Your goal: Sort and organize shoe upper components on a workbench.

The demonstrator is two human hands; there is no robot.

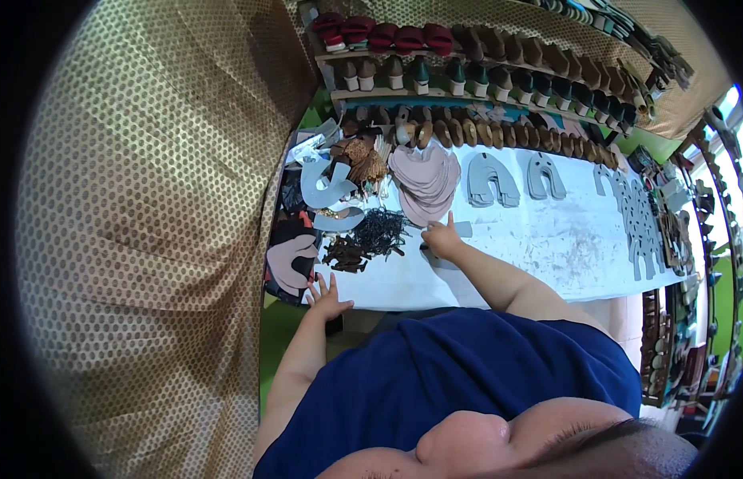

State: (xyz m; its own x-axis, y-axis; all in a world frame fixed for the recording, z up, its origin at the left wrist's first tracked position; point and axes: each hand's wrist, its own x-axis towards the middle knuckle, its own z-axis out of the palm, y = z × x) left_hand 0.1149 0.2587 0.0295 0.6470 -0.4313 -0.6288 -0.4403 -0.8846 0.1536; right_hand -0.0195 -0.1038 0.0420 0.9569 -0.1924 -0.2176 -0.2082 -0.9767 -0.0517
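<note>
My right hand (443, 239) is over the white-covered table, index finger stretched toward the lower edge of a fanned stack of pale pink, rounded leather-like pieces (425, 180). A small grey strip (463, 229) lies beside its wrist, and a dark thing at its palm is too small to name. Near the table's front left edge, my left hand (328, 300) has its fingers spread with nothing in them. The closest thing to it is a pale pink curved cutout (287, 263). Between the hands lie a heap of thin black strips (379, 231) and dark brown pieces (346, 257).
Grey U-shaped cutouts (493, 182) lie in stacks along the white table (539, 247), with more at the right end (639, 227). Shelves of shoes (459, 80) stand behind. A patterned gold curtain (164, 199) hangs along the left side.
</note>
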